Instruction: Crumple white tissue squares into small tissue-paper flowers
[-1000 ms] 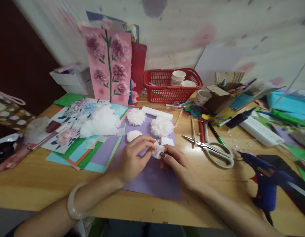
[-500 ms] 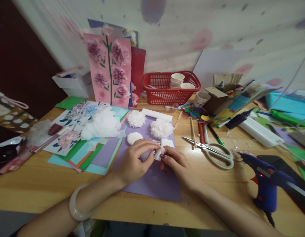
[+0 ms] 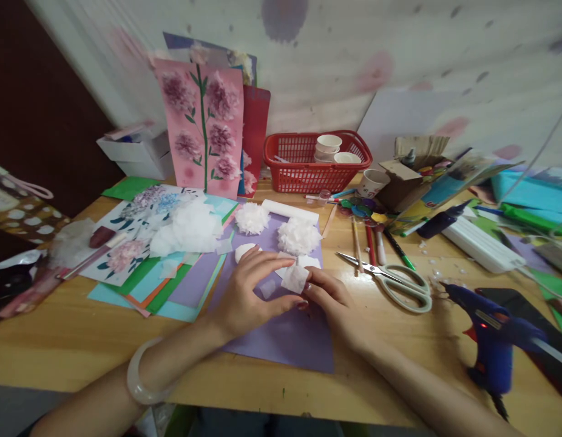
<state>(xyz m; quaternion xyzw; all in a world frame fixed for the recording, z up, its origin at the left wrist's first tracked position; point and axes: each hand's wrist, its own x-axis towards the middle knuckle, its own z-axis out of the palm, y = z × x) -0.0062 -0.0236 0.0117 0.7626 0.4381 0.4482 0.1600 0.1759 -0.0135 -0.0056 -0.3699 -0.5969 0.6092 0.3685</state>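
My right hand [image 3: 329, 298] pinches a small piece of white tissue paper [image 3: 294, 279] between thumb and fingers. Opposite it, my left hand [image 3: 251, 297] is open, thumb and fingers spread around the tissue's left side. Both hands are over a purple paper sheet [image 3: 285, 352]. A loose scrap of tissue [image 3: 267, 289] shows under the left hand. Beyond the fingers lie two fluffy white paper flowers [image 3: 299, 235] and a white paper roll [image 3: 290, 211]. The left fingers partly cover a round white piece [image 3: 241, 251]; a white paper stack [image 3: 310, 262] sits behind the held tissue.
Scissors [image 3: 397, 282] and a blue glue gun [image 3: 493, 334] lie to the right, with brushes and pens [image 3: 369, 243] behind. A red basket [image 3: 303, 179] holds paper cups. Coloured sheets [image 3: 194, 297] and a tissue pile [image 3: 190, 227] cover the left side.
My left hand has opened, its thumb and fingers moving apart from the tissue. The tissue piece now stays in my right hand, spread flatter than before.
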